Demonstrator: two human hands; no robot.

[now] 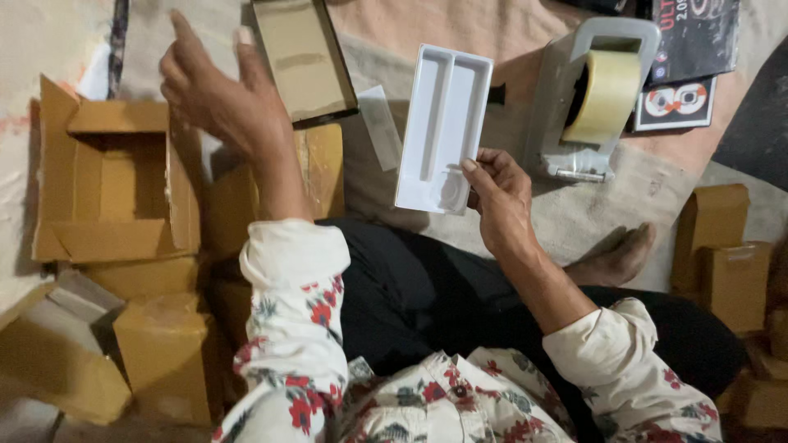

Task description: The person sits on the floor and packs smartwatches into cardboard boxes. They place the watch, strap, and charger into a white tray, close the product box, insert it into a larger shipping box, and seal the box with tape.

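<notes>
White moulded plastic tray insert (443,127), thin, light, probably flexible: pinched at lower right edge by right hand (498,201), rising up and left from grip. Left hand (217,94) open, empty, above open cardboard box (115,176).

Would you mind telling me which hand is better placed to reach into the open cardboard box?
Probably the left hand: it is empty and hovers beside the open brown cardboard box, while the right hand holds the white plastic tray.
</notes>
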